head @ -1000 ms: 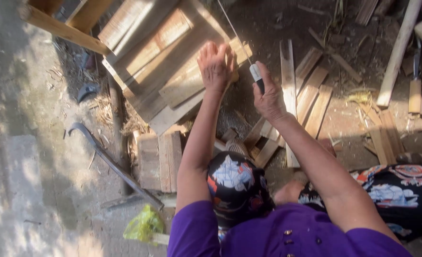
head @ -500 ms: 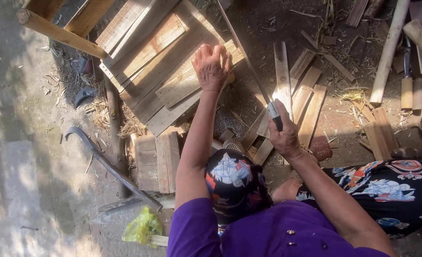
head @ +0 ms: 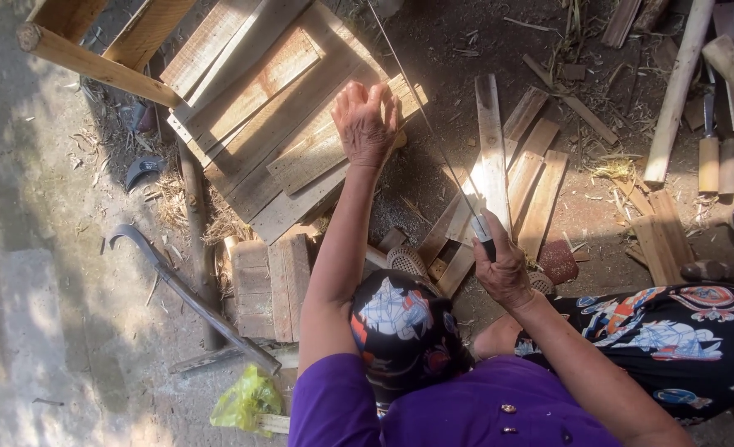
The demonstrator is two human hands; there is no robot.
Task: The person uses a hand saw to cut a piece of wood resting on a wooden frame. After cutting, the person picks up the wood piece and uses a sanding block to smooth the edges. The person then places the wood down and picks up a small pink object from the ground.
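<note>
Looking down from the head camera:
Left hand (head: 367, 122): pressed flat, palm down, fingers spread and straight, gripping nothing; resting on the near end of a wooden plank (head: 334, 145) at the right edge of the plank stack.
Right hand (head: 503, 269): fingers curled fully round the handle of a thin-bladed saw (head: 433, 136); fist sitting over the loose slats, just ahead of the knee.
Saw blade: long, narrow, running from the fist up and left toward the top edge of the view, passing just right of the left hand, close by the plank's end; contact with the wood too fine to tell.
Plank stack (head: 251, 99): pale boards laid slantwise on the ground, upper left of centre, overlapping one another.
Loose slats (head: 499, 165): fanned out on the dirt right of the stack, beneath the blade.
Curved iron bar (head: 193, 302): lying on the ground at left, hooked end pointing away, well apart from both hands.
Yellow plastic bag (head: 247, 399): crumpled near the bottom edge, beside the left elbow.
Round poles (head: 677, 91): leaning at the upper right corner, far from the work.
Head covering (head: 400, 327): patterned cloth, low centre, between the two arms.
Purple sleeves (head: 342, 406): along the bottom edge.
</note>
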